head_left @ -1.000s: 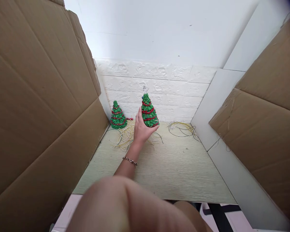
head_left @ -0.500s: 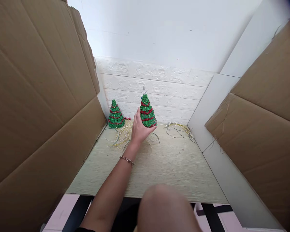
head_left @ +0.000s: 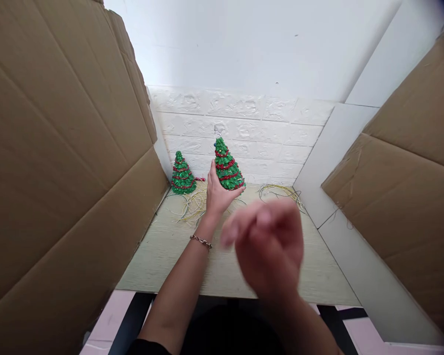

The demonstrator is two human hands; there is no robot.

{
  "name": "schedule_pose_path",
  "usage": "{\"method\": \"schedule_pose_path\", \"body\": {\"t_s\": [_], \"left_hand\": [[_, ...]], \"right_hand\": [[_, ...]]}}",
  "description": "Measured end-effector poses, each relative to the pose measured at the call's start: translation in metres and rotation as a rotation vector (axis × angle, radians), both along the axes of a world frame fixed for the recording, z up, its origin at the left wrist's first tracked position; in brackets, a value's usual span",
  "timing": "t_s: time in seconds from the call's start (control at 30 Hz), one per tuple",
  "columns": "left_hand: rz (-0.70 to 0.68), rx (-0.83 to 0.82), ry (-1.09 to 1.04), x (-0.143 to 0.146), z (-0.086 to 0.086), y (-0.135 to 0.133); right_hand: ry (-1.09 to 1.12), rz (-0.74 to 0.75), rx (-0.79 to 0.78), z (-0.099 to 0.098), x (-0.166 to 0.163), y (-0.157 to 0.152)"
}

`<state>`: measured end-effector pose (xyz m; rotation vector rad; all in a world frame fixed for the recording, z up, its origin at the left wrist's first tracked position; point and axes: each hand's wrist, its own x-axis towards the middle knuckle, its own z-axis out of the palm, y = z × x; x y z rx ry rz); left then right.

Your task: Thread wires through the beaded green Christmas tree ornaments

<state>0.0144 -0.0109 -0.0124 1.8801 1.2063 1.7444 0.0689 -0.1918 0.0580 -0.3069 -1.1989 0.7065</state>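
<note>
My left hand [head_left: 222,192] holds a small green Christmas tree [head_left: 228,170] with red garlands and a pale star-like topper. Its fingers and thumb wrap the tree's lower left side, and the tree leans slightly left. My right hand [head_left: 270,241] is raised close to the camera, blurred, over the right half of the table. Its fingers are curled in; whatever they hold, if anything, cannot be made out. A second tree [head_left: 183,175], green with red garlands and no visible topper, stands upright at the back left.
Tangled yellow and white wires [head_left: 194,206] lie between the second tree and my left wrist. Another wire bundle [head_left: 281,190] lies at the back right, partly behind my right hand. Cardboard sheets [head_left: 70,148] flank the wooden tabletop [head_left: 163,256], with a white brick-patterned wall [head_left: 274,133] behind.
My right hand has come into view over the table; earlier only a blurred skin-coloured shape showed at the bottom. The held tree now leans more to the left, still in my left hand.
</note>
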Motion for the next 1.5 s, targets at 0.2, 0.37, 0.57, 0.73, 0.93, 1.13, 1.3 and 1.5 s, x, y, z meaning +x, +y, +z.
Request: {"method": "schedule_pose_path", "body": {"t_s": [0.2,0.37,0.57,0.73,0.93,1.13,1.3,1.5], "left_hand": [[0.017,-0.002,-0.079,0.002,0.008,-0.001],[-0.006,-0.025,-0.105,0.005,0.009,-0.002],[-0.018,-0.037,-0.045,0.008,0.007,-0.006],[-0.043,-0.048,0.039,0.016,0.008,-0.013],[-0.113,-0.024,0.067,0.014,0.013,-0.018],[-0.235,0.010,0.202,0.005,0.018,-0.018],[-0.240,0.064,0.250,0.001,0.016,-0.014],[-0.187,0.074,0.261,-0.002,0.016,-0.010]], "right_hand": [[0.277,-0.515,-0.359,-0.051,0.041,0.137],[0.124,-0.419,-0.623,-0.093,0.043,0.160],[0.095,-0.276,-0.609,-0.103,0.034,0.167],[0.157,-0.459,-0.515,-0.107,0.030,0.168],[0.267,-0.560,-0.509,-0.102,0.028,0.164],[0.434,-0.443,-0.606,-0.106,0.040,0.174],[0.548,-0.296,-0.680,-0.106,0.048,0.182],[0.620,-0.231,-0.701,-0.102,0.049,0.179]]}}
